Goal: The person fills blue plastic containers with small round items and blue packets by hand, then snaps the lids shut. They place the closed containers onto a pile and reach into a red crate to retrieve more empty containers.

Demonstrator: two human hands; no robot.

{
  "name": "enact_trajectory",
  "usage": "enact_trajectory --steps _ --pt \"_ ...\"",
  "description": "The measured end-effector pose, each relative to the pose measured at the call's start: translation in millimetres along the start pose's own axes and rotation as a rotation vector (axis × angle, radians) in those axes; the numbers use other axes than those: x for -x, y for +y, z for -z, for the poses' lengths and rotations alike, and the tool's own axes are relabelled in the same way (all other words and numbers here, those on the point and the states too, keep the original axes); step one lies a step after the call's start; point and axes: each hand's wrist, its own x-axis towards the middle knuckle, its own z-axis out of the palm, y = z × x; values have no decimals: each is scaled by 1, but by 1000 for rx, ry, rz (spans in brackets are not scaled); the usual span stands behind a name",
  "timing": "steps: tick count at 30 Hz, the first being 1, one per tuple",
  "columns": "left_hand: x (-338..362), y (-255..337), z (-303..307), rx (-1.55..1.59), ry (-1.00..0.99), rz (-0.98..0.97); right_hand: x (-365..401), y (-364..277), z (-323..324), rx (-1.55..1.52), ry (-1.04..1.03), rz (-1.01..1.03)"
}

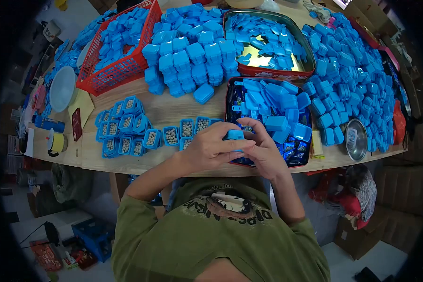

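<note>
Across the pale wooden table [174,111], open blue plastic boxes [171,144] of small whitish balls [172,135] stand toward nine o'clock. The left hand [210,148] and right hand [266,151] together grasp one small blue plastic case [234,134], at the left's two o'clock, the right's ten.

Olive-green T-shirt [188,249], short sleeves. Chest graphic [228,202]: brown and black, white centre. Big black letters [262,215] flank graphic; smaller lettering [226,185] hem-side of it. Left sleeve [135,225] left of graphic, right sleeve [311,242] right of it, both plain. Left hand [209,149], right hand [269,154] bare.
</note>
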Motion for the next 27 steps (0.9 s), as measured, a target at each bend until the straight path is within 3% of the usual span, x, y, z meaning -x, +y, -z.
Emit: enact_trajectory --steps 7,9,13,21,27 --pt "3 6 3 -70 -38 -22 -1 13 -1 -132 73 49" --pt "5 4 -2 -70 -46 -21 -1 19 -1 -132 68 134" --pt "2 7 -3 -13 16 26 0 12 -7 -32 153 109" --pt "2 13 4 -28 -4 -90 8 5 -8 -54 5 -99" --pt "-4 23 9 39 -8 -106 15 13 -15 -29 13 49"
